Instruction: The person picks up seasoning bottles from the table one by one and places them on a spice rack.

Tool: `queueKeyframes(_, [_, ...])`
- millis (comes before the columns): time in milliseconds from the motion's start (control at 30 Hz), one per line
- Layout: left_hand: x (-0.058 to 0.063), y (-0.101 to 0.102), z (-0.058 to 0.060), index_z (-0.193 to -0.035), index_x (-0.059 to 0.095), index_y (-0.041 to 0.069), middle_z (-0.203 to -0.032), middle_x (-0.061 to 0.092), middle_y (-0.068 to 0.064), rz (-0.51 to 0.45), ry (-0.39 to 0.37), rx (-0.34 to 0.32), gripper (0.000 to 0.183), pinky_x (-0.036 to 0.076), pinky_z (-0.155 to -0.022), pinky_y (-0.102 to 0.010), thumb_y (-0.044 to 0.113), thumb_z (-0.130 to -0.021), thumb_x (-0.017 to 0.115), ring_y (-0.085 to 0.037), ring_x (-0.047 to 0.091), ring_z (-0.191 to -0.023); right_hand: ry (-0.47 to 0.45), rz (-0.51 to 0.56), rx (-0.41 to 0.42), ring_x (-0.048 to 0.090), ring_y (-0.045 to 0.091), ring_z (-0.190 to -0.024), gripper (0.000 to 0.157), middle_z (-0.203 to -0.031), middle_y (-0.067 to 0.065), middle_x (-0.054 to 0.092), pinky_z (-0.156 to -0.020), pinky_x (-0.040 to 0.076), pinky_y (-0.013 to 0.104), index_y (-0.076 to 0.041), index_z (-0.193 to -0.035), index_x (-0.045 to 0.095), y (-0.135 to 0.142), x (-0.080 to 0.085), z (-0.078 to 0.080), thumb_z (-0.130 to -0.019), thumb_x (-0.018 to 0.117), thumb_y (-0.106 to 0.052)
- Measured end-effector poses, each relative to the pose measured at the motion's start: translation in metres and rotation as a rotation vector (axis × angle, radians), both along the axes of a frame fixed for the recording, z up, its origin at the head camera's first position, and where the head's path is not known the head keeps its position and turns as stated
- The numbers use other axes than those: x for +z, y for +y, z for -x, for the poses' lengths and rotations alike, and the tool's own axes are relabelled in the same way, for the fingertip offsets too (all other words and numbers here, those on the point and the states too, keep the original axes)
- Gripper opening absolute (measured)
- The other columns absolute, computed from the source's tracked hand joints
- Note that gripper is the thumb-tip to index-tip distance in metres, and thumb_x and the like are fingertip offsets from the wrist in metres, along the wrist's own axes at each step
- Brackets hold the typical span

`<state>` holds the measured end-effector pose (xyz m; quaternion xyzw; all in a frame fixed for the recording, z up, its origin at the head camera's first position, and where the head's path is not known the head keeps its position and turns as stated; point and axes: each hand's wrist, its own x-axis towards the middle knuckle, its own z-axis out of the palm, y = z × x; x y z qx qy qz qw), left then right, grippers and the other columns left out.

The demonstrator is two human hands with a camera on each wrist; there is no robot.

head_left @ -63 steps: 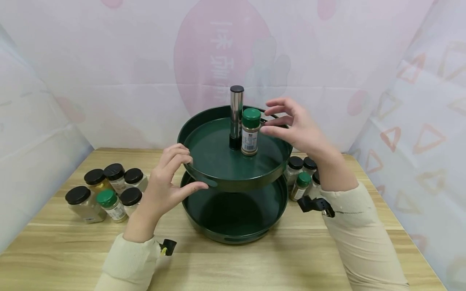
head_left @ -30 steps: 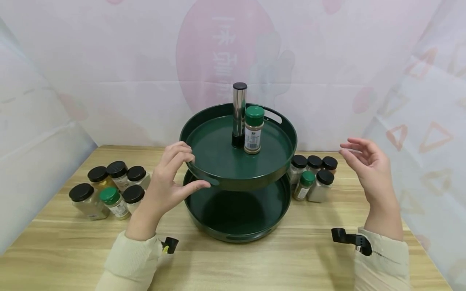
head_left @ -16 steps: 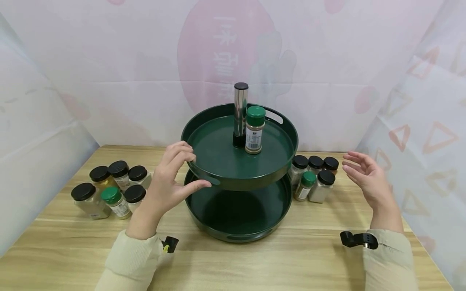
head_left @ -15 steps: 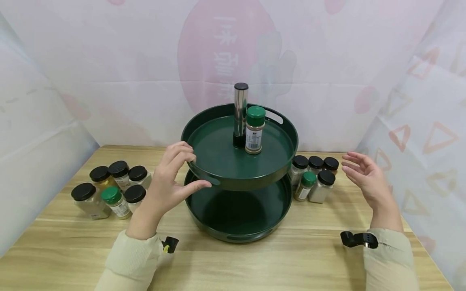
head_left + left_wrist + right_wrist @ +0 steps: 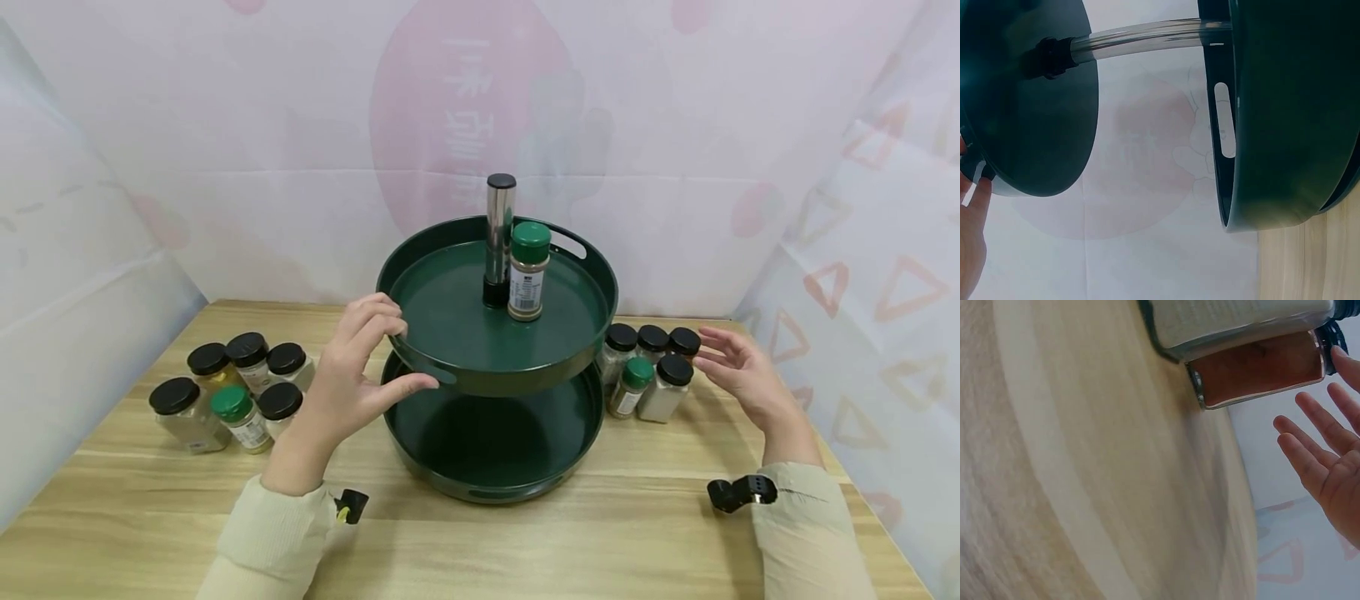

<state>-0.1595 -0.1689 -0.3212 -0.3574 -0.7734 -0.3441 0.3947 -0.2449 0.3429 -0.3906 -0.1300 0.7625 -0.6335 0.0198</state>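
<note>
Six jars (image 5: 232,404) are sitting at left, the left hand (image 5: 341,371) is gripping the upper tray (image 5: 457,333) by its rim, a green-capped bottle (image 5: 527,279) is standing on it, and the right hand (image 5: 742,383) is hovering, fingers loosely spread, right beside a black-lidded reddish jar (image 5: 1260,365) on the table (image 5: 637,492).

Head view: from above, facing forward and down over the table (image 5: 585,554). Left wrist view: close, turned sideways, looking between tiers of the green stand (image 5: 457,333), shared with the head view. Right wrist view: low, near, turned sideways; shares the right hand (image 5: 742,375) and jars (image 5: 663,397) with the head view.
</note>
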Motion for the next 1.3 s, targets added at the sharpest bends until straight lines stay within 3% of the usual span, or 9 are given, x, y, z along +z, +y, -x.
queueKeyframes(233, [-0.001, -0.001, 0.0, -0.1, 0.061, -0.004, -0.112, 0.059, -0.022, 0.013, -0.036, 0.001, 0.065, 0.034, -0.116, -0.02, 0.058, -0.084, 0.067, -0.034, 0.048, -0.12, -0.03, 0.055, 0.017, 0.061, -0.009, -0.101, 0.042, -0.116, -0.022, 0.06, -0.081, 0.051, 0.009, -0.026, -0.129, 0.052, 0.001, -0.01, 0.005, -0.097, 0.06, 0.0])
queueKeyframes(367, [-0.001, -0.001, -0.001, -0.101, 0.061, -0.004, -0.113, 0.059, -0.022, 0.012, -0.046, 0.009, 0.064, 0.034, -0.116, -0.02, 0.058, -0.084, 0.067, -0.034, 0.047, -0.121, -0.042, 0.055, 0.049, 0.06, -0.01, -0.101, 0.044, -0.115, -0.024, 0.06, -0.08, 0.051, 0.01, -0.029, -0.128, 0.052, 0.001, -0.011, 0.007, -0.097, 0.058, 0.001])
queueKeyframes(567, [-0.001, -0.001, -0.001, -0.101, 0.061, -0.004, -0.112, 0.059, -0.021, 0.001, -0.041, 0.006, 0.063, 0.034, -0.115, -0.019, 0.057, -0.084, 0.068, -0.033, 0.048, -0.119, -0.016, 0.045, 0.116, 0.06, -0.01, -0.103, 0.048, -0.115, -0.025, 0.061, -0.081, 0.051, 0.01, -0.029, -0.126, 0.054, 0.0, -0.012, 0.011, -0.095, 0.055, 0.008])
queueKeyframes(867, [-0.001, 0.0, -0.001, -0.1, 0.061, -0.004, -0.11, 0.059, -0.021, -0.006, -0.013, 0.001, 0.063, 0.035, -0.114, -0.019, 0.057, -0.084, 0.068, -0.034, 0.048, -0.118, -0.023, 0.155, 0.223, 0.061, -0.002, -0.101, 0.052, -0.116, -0.016, 0.064, -0.083, 0.054, 0.014, -0.024, -0.128, 0.054, -0.006, -0.018, 0.016, -0.093, 0.051, 0.016])
queueKeyframes(1300, [-0.001, 0.001, -0.002, -0.1, 0.061, -0.003, -0.112, 0.059, -0.02, -0.003, -0.021, 0.0, 0.06, 0.034, -0.116, -0.021, 0.054, -0.085, 0.069, -0.034, 0.048, -0.119, -0.06, 0.172, 0.206, 0.062, -0.001, -0.101, 0.052, -0.112, -0.012, 0.065, -0.08, 0.055, 0.016, -0.027, -0.126, 0.054, -0.006, -0.027, 0.019, -0.095, 0.052, 0.013])
